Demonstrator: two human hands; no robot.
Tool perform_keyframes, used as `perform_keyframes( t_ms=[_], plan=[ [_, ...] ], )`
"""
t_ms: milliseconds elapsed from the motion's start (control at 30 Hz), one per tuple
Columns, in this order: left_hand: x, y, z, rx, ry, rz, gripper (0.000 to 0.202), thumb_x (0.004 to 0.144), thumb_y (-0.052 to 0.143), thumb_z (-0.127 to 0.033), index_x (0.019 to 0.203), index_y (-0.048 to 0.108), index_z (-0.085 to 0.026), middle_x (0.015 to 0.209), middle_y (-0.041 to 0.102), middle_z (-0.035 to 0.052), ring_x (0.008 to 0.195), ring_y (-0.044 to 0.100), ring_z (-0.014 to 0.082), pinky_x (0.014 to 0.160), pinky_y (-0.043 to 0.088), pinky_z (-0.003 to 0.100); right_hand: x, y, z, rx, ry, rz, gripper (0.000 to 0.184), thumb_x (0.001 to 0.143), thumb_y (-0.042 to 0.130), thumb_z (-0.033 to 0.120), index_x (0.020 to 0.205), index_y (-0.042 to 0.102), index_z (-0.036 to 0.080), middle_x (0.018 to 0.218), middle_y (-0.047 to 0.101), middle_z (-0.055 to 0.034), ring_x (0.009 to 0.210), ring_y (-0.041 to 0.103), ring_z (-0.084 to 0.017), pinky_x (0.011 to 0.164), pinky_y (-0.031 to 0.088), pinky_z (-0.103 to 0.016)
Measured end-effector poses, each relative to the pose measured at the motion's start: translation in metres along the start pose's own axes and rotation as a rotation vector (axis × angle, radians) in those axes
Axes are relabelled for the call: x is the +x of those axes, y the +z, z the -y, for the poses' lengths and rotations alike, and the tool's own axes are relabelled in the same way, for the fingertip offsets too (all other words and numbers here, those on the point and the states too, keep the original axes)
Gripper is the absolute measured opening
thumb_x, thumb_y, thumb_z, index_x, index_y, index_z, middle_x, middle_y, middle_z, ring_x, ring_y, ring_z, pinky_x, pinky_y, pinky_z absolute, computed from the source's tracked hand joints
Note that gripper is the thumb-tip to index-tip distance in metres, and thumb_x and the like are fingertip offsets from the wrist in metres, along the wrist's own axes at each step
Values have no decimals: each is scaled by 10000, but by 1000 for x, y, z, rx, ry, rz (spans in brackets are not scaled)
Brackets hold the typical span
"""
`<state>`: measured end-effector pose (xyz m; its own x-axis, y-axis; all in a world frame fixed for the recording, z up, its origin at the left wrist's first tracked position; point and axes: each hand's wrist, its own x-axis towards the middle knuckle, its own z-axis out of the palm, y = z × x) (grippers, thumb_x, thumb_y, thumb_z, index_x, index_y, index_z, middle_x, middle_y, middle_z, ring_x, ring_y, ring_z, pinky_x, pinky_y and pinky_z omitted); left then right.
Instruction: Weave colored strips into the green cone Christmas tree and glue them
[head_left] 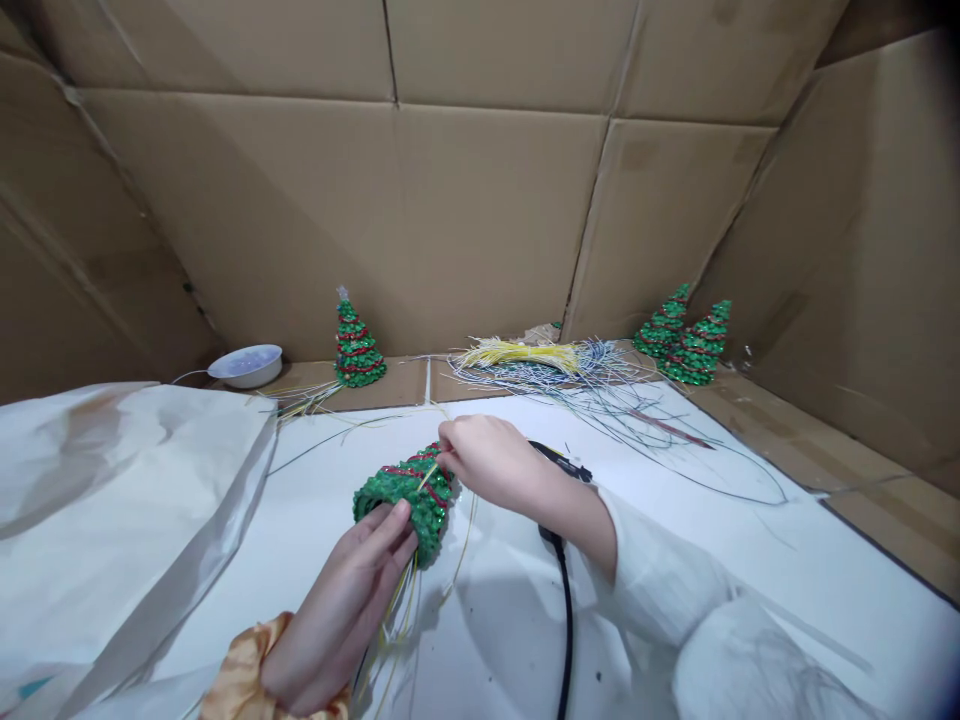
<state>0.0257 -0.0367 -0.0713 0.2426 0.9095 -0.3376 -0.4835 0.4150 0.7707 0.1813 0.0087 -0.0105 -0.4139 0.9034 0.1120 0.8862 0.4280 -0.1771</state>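
Note:
My left hand point(341, 600) grips the lower part of a green sequinned cone-shaped tree point(409, 492) with red trim, held above the white table point(750, 540). Yellow wires point(397, 610) hang out of the tree's base under my left palm. My right hand point(487, 458) is closed at the tree's narrow end, pinching a thin yellow strand there. A black tool with a black cable point(564, 610) lies on the table under my right forearm.
A finished tree point(357, 345) stands at the back left beside a small white bowl point(247, 364). Two more trees point(686, 340) stand at the back right. A bundle of yellow and silver wires point(540, 360) lies between them. Cardboard walls surround the table; white cloth point(112, 500) covers the left.

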Motion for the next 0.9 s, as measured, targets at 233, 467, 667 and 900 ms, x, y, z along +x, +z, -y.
perform_keyframes(
  t_ms=[233,467,667,900],
  plan=[
    [3,-5,6,-6,37,71,477,804,571,-171,1265,462,-226,1213,577,34,1125,511,184,988,373,299,2,0,-2,72,-55,-40,146,814,496,188,759,629,166,765,648,-43,683,544,-130,551,261,-241],
    [2,-2,5,26,36,29,503,765,626,-187,1243,473,-206,1169,592,42,1088,526,192,921,404,289,4,3,-6,146,-137,-70,141,774,502,173,714,629,173,688,636,-14,659,515,-120,575,273,-230],
    [1,-1,5,78,45,30,426,771,634,-288,1166,531,-168,1114,611,63,1039,547,197,881,409,294,3,2,-4,144,-90,-92,151,752,490,152,689,626,169,671,624,-20,646,500,-122,552,251,-235],
    [2,-5,7,135,65,58,345,784,615,-326,1088,578,-166,1073,625,53,1011,545,187,832,405,281,5,4,-7,162,-38,-54,132,742,500,166,691,621,178,676,624,-10,626,491,-116,532,238,-229]
  ],
)
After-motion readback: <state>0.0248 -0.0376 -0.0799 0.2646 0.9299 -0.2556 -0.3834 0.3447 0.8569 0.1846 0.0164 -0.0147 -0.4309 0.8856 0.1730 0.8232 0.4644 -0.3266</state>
